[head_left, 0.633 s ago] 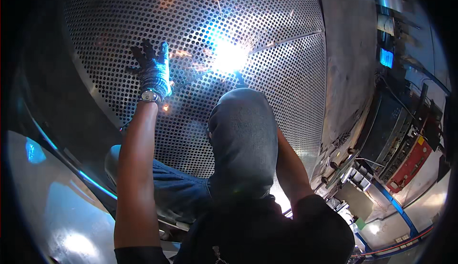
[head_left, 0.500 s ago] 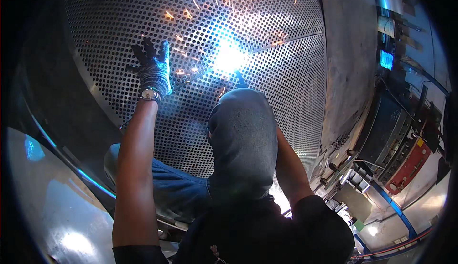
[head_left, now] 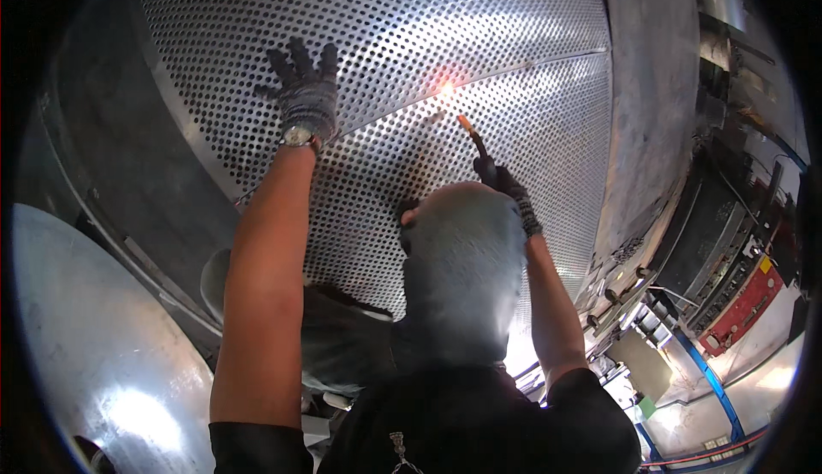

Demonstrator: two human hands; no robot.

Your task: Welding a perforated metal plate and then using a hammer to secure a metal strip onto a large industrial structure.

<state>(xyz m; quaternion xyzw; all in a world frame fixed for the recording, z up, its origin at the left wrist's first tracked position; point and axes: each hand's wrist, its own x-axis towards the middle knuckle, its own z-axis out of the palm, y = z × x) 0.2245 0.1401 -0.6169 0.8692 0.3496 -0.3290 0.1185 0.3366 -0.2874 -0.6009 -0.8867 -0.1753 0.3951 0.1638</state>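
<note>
From afar, I had my left hand (head_left: 306, 90) spread against the perforated sheet (head_left: 377, 67), my right hand (head_left: 503, 184) closed around a torch (head_left: 473, 133), tip off the seam (head_left: 535, 65). One glowing spot (head_left: 447, 90) looked freshly welded; I couldn't tell how much seam remained.

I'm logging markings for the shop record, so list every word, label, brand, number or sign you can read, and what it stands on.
No text can be read here.
Watch on the left wrist: any dial marks are too small to read.
Yellow patch on the red panel: too small to tell whether it bears writing.
Torch in the right hand: no lettering made out.
</note>
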